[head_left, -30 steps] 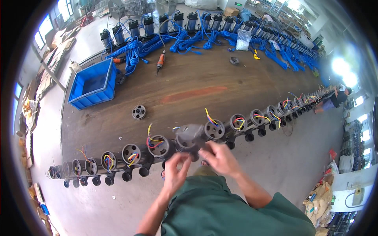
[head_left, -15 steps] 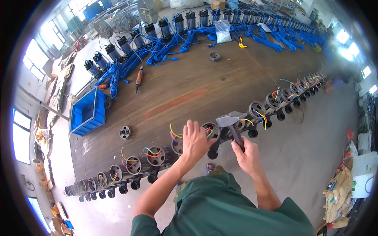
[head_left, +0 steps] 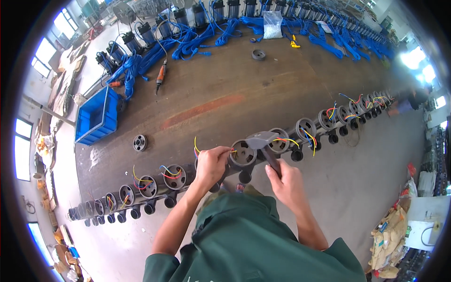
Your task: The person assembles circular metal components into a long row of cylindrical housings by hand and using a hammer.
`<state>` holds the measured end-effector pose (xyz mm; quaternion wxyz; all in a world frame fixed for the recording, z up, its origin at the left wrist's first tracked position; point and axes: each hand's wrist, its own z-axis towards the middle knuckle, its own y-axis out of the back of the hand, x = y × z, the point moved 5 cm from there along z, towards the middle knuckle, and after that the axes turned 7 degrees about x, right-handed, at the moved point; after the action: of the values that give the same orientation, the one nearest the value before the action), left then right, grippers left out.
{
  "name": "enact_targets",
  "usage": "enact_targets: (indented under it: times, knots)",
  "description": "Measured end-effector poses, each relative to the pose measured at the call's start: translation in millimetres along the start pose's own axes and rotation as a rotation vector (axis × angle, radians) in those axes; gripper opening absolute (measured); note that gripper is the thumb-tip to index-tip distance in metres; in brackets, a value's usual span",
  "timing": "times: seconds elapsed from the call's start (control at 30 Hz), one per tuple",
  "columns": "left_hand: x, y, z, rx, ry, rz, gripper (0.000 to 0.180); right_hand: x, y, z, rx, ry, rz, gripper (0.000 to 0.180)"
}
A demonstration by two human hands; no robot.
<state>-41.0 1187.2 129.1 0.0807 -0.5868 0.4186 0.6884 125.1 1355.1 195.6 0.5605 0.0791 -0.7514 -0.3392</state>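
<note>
Though near the hammer (head_left: 261, 140), wires (head_left: 287, 139) visible

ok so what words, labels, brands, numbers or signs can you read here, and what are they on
No text is clear enough to quote.
Green shirt: pale marks at the picture's lower edge, cut off and unreadable.
Black-and-silver cylinders: any markings are too small to read.
Hammer: no lettering I can make out.

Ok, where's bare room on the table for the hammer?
Bare tabletop lies right of the red streak, between the dark ring and the round housings; more lies between streak and orange tool. Crowded: the far edge with blue cables, the near edge with housings.
</note>
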Motion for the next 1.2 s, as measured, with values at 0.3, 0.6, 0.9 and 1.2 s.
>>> enact_targets:
  times: [0.3, 0.6, 0.9, 1.2]
  knots:
    - [9.9, 13.5, 10.6, -0.01, -0.033, 0.125, 0.018, -45.7, -47.5, 10.2, 0.019, -0.04, -0.109, 0.032]
    - [16.5, 27.9, 33.2, 0.117, -0.066, 0.022, 0.017, -69.3, -76.0, 10.6, 0.043, -0.049, -0.319, 0.029]
    - [36.7, 25.7, 40.5, 0.128, -0.065, -0.078, 0.016, -16.6, -60.9, 6.0, -0.08, -0.026, -0.147, 0.028]
    - [36.7, 29.1, 37.4, 0.09, -0.054, -0.13, 0.017, -27.6, -46.6, 20.4, 0.086, -0.107, -0.015, 0.028]
